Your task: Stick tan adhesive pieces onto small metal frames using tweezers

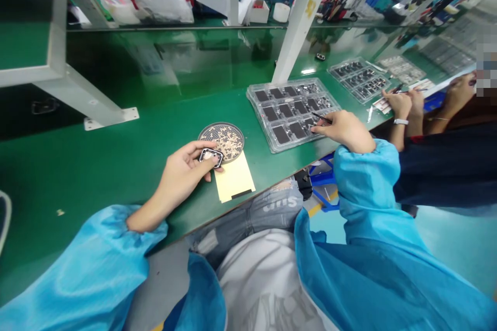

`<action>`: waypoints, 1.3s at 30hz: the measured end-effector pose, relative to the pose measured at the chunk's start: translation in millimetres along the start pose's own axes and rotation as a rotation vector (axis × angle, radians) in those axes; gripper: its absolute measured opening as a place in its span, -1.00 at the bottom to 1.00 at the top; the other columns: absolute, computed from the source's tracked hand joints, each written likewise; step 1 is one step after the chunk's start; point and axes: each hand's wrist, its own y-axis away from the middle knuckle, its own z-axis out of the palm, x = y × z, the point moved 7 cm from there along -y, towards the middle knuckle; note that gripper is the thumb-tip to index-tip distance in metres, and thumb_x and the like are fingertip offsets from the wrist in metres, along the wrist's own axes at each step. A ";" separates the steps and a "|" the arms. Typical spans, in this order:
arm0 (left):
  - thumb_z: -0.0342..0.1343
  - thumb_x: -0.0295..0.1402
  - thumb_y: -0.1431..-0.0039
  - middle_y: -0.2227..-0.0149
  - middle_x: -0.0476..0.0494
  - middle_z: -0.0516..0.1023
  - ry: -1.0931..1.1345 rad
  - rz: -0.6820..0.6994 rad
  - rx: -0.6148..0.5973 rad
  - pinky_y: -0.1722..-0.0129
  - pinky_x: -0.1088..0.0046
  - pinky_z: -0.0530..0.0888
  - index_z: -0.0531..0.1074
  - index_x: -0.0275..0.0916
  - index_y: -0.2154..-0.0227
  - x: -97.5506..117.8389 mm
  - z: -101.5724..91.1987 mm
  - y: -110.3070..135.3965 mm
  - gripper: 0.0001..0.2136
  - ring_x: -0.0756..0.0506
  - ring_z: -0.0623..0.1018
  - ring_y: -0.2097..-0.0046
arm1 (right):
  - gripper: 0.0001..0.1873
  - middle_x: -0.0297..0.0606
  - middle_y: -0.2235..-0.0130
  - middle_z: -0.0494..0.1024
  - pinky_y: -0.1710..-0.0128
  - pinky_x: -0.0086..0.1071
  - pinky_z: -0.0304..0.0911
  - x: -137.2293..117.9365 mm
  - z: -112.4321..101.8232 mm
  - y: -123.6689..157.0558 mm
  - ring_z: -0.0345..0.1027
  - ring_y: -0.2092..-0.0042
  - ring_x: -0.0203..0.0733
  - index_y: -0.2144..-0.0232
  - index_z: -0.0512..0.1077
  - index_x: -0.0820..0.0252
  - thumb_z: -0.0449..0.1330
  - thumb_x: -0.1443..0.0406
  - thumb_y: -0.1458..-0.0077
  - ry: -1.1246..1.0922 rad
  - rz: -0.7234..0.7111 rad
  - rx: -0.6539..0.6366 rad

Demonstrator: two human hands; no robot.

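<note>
Between its thumb and fingers, my left hand [188,168] grips a small rounded-square watch case [210,157] with a dark, light-edged rim. Right beside it lies a round grey dish [241,140] scattered with tiny tan and dark pieces. A yellow paper pad [234,178] sits just in front of the dish. My right hand [345,129] pinches dark tweezers [322,118] over the near right corner of a clear plastic tray [272,144]. Rows of dark rectangular parts with small flexes fill that tray. Whether the tweezer tips hold a part is too small to tell.
A white post [301,23] rises behind the tray, and a metal bracket foot [111,119] stands at left. Farther right is a second parts tray [359,78]. A co-worker's hands [402,103] work close by it. A glass shelf [209,27] carries bags and tools.
</note>
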 end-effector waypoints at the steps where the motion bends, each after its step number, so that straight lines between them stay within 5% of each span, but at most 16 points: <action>1: 0.47 -0.23 -0.07 0.27 -0.20 0.65 -0.005 0.005 0.005 0.54 0.54 0.50 0.55 -0.34 0.03 1.3 0.3 0.7 -0.55 0.00 0.58 0.50 | -0.67 -0.22 0.32 0.65 0.34 -0.30 0.14 -1.2 0.8 -2.4 0.43 0.33 -0.13 0.32 0.66 0.08 0.41 -0.02 -0.05 0.003 0.004 -0.016; 7: 0.46 -0.20 -0.07 0.31 -0.17 0.65 -0.008 -0.039 -0.004 0.61 0.55 0.48 0.52 -0.32 0.19 -1.1 3.0 3.3 -0.64 -0.01 0.58 0.52 | -0.74 -0.29 0.30 0.67 0.28 -0.32 0.23 -1.3 3.1 -9.8 0.49 0.28 -0.14 0.32 0.64 0.09 0.47 0.09 0.02 -0.082 -0.032 -0.031; 10: 0.46 -0.14 -0.08 0.38 -0.16 0.64 0.041 -0.051 -0.034 0.65 0.57 0.43 0.49 -0.31 0.27 -6.7 6.0 3.1 -0.63 -0.05 0.61 0.50 | -0.76 -0.25 0.27 0.68 0.17 -0.25 0.32 0.3 2.1 -2.3 0.54 0.20 -0.04 0.31 0.63 0.12 0.49 0.18 0.04 -0.171 -0.059 0.079; 15: 0.33 0.04 -0.21 0.40 -0.19 0.63 0.159 -0.094 -0.066 0.64 0.53 0.45 0.59 -0.34 0.20 -15.0 10.1 1.3 -0.55 -0.10 0.64 0.46 | -0.65 -0.20 0.18 0.71 0.02 -0.14 0.45 -28.2 -1.1 38.6 0.60 0.12 -0.01 0.10 0.65 0.09 0.49 0.17 -0.04 -0.676 -0.189 0.369; 19: 0.38 -0.06 -0.17 0.23 -0.24 0.67 0.250 -0.060 -0.087 0.53 0.50 0.54 0.65 -0.34 0.11 -9.9 11.2 3.4 -0.57 -0.08 0.64 0.38 | -0.76 -0.21 0.19 0.71 0.08 -0.22 0.51 -101.7 30.7 81.5 0.62 0.13 -0.09 0.31 0.60 0.12 0.52 0.16 -0.04 -1.064 -0.435 0.115; 23: 0.41 -0.19 -0.14 0.18 -0.27 0.70 0.245 -0.008 -0.099 0.44 0.50 0.54 0.66 -0.35 0.05 -5.3 9.2 4.9 -0.60 -0.07 0.62 0.31 | -0.74 -0.26 0.24 0.71 0.12 -0.30 0.54 -156.1 68.4 106.1 0.65 0.19 -0.17 0.22 0.49 0.10 0.43 0.13 -0.19 -1.346 -0.516 -0.089; 28: 0.40 -0.29 -0.12 0.13 -0.29 0.71 0.260 0.005 -0.096 0.43 0.51 0.52 0.66 -0.35 0.05 -7.5 7.0 2.6 -0.64 -0.07 0.62 0.30 | -0.66 -0.32 0.38 0.65 0.29 -0.33 0.52 -172.7 102.8 108.2 0.60 0.36 -0.20 0.17 0.49 0.12 0.41 0.03 -0.20 -1.446 -0.438 -0.211; 35: 0.32 -0.46 -0.12 0.00 -0.27 0.69 0.181 0.098 -0.146 0.17 0.41 0.62 0.60 -0.30 -0.11 -6.9 13.3 10.2 -0.55 -0.16 0.69 0.10 | -0.51 -0.36 0.32 0.66 0.05 -0.23 0.59 -188.7 113.1 118.4 0.68 0.22 -0.14 -0.09 0.36 0.01 0.41 0.08 -0.21 -1.500 -0.472 -0.415; 39: 0.26 -0.52 -0.15 -0.09 -0.25 0.67 0.056 0.179 -0.158 0.03 0.38 0.61 0.57 -0.26 -0.18 -3.5 15.7 15.5 -0.51 -0.16 0.68 0.00 | -0.55 -0.42 0.34 0.64 0.14 -0.30 0.58 -190.1 118.4 116.5 0.67 0.27 -0.19 0.05 0.28 0.00 0.43 0.09 -0.19 -1.546 -0.435 -0.435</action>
